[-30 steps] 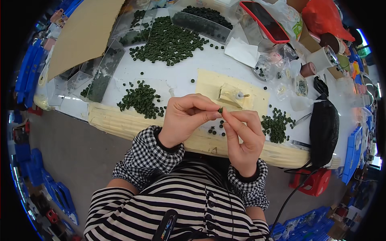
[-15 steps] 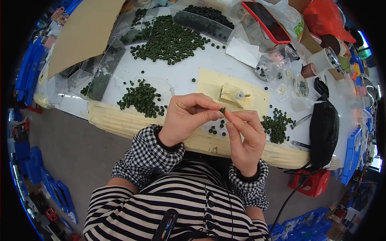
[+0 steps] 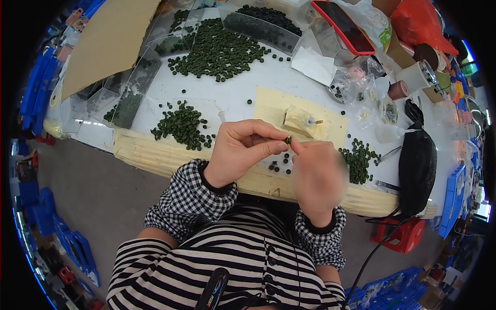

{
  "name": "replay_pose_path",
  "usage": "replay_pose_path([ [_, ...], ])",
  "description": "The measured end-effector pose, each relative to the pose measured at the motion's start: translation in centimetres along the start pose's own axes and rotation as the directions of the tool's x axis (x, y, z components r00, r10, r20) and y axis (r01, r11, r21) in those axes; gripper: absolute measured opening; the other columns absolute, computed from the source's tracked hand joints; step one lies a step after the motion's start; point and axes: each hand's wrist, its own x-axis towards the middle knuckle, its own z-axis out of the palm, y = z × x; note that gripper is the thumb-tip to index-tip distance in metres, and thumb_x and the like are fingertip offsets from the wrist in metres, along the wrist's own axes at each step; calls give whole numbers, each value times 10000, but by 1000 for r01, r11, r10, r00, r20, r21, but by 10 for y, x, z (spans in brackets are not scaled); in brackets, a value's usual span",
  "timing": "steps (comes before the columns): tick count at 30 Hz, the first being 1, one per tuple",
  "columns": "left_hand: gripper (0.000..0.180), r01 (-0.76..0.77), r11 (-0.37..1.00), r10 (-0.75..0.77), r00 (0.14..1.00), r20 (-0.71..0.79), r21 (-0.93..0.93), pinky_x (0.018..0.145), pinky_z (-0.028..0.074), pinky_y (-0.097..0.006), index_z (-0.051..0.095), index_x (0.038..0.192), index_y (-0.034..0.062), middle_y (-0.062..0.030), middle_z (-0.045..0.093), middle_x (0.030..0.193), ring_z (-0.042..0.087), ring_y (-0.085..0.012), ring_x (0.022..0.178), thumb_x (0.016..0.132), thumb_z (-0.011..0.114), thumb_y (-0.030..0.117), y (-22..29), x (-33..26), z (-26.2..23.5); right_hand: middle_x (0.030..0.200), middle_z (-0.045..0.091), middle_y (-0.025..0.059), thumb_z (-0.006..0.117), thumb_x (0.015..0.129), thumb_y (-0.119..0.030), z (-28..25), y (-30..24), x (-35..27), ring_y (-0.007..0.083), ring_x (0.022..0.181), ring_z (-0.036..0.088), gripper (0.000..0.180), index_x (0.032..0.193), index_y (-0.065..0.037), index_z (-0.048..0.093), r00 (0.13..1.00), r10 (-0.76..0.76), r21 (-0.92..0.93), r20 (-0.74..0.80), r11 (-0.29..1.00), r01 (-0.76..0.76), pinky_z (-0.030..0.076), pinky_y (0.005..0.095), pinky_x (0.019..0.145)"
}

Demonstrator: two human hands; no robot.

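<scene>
Between the thumb and index finger of my left hand (image 3: 238, 153) is a small dark green bead-like piece (image 3: 288, 140), gripped in a pinch. My right hand (image 3: 319, 178) is close on its right side, one fingertip at or just beside the piece. Most of that hand is blurred, so its finger positions are hidden. Just beyond my hands sits a cream block (image 3: 297, 121) with a thin peg sticking out of it, on a pale yellow sheet (image 3: 266, 103). Loose green pieces lie in a heap (image 3: 181, 126) to the left and a smaller heap (image 3: 358, 161) to the right.
A large green heap (image 3: 217, 51) spreads at the back beside clear trays (image 3: 137, 85). Brown cardboard (image 3: 111, 44) leans at the left. A red-cased phone (image 3: 343, 28), white paper (image 3: 312, 66), tweezers (image 3: 390, 154) and a black pouch (image 3: 416, 170) lie rightward. Padding (image 3: 150, 152) lines the front edge.
My right hand has shifted slightly and now looks blurred. The left hand keeps its pinch on the green piece, almost unmoved.
</scene>
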Motion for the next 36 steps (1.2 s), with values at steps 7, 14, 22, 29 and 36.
replay_pose_path([
  [7,184,-15,1000,15,1000,-9,6,817,575,-262,701,1024,-39,-125,704,970,688,-166,902,845,682,-76,0,1,1,898,647,77,695,805,37,1,2,-1,206,809,570,312,1108,-30,719,1000,3,18,0,1000,-3,464,288,701],
  [14,173,-54,998,55,998,-28,30,801,572,-252,714,998,-36,-120,703,952,682,-158,877,837,681,-91,0,1,2,907,646,81,689,818,35,1,1,-2,203,810,573,311,1122,-26,713,1000,22,33,6,999,-22,468,281,699],
  [22,140,-82,733,178,981,-73,675,705,551,-252,710,967,-24,-119,696,920,675,-159,779,832,691,-55,12,6,-4,926,652,95,687,828,25,-9,2,1,203,805,579,276,1101,-11,714,990,77,-40,-116,996,-82,473,287,702],
  [29,125,-84,251,303,953,4,964,606,512,-267,685,959,-8,-114,681,879,641,-189,658,836,670,-24,8,12,-19,816,658,93,708,810,15,-20,7,-6,221,753,592,153,960,-6,727,996,51,-222,-69,973,-65,462,298,670],
  [36,93,-101,535,-44,988,147,839,656,501,-359,682,889,13,-99,606,797,614,-279,731,812,703,62,17,-6,0,802,654,97,713,800,15,-21,9,-11,226,721,589,154,951,-8,727,995,78,-232,-64,968,-91,462,305,643],
])
